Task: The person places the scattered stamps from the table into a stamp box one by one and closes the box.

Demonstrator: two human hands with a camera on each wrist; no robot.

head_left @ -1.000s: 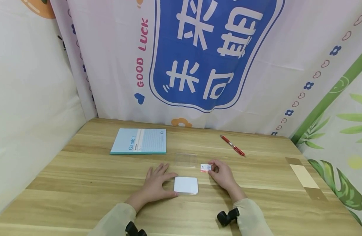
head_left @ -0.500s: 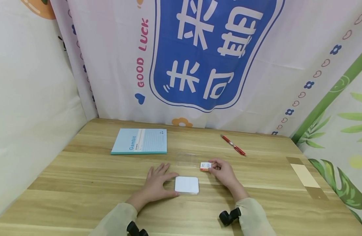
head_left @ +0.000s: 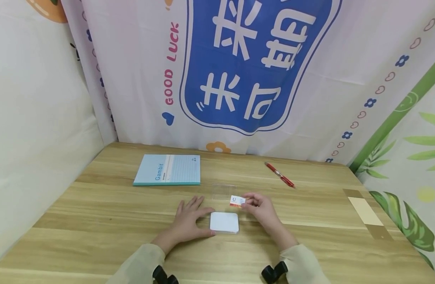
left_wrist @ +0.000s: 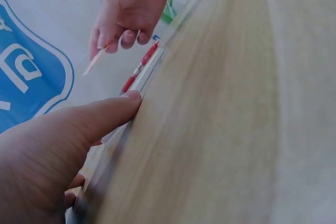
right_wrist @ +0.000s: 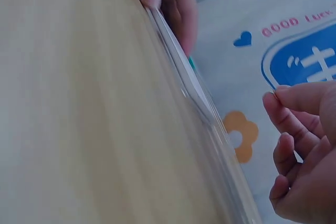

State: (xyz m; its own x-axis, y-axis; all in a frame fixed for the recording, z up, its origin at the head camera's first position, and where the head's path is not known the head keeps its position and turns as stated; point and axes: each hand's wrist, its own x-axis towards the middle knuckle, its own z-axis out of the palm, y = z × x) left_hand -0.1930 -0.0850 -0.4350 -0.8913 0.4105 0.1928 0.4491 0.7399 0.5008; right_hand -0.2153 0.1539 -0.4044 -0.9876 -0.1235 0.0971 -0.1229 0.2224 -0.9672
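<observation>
In the head view my left hand (head_left: 186,224) lies on the table, fingers spread, with thumb and index finger at the two left corners of a clear case holding a stack of blank white cards (head_left: 224,222). The right hand (head_left: 263,210) pinches a small white card (head_left: 236,200) with an orange-red strip and a printed letter, raised just behind the case. Thin and edge-on, the same card (left_wrist: 95,62) shows in the left wrist view. A clear plastic lid (head_left: 220,190) lies flat behind the case, partly overlapped by the card.
A light blue notebook (head_left: 168,169) lies at the back left of the wooden table (head_left: 97,232). A red pen (head_left: 279,174) rests at the back right. Tape strips (head_left: 367,213) stick to the right side. Printed curtains (head_left: 139,79) hang behind and beside the table.
My right hand has moved left with the small card, which has gone from beside the clear lid to in front of it and tilted slightly. The left hand stays at the case.
</observation>
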